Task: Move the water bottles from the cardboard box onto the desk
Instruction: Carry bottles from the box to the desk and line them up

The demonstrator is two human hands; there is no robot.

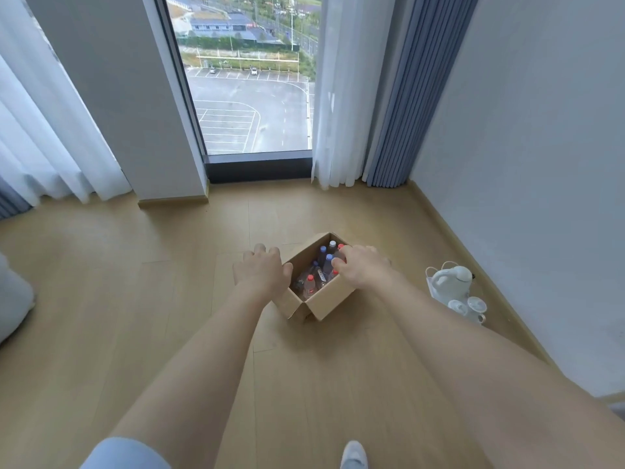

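Observation:
An open cardboard box sits on the wooden floor, turned corner-on to me. Inside it stand and lie several clear water bottles, some red-capped, some blue-capped. My left hand is on the box's left wall, thumb at the rim and fingers outside. My right hand clasps the right wall, thumb inside beside a blue-capped bottle. No desk is in view.
A white kettle and white cups stand on the floor right of the box, near the wall. A floor-length window with curtains lies ahead. A pale cushion-like shape is at far left.

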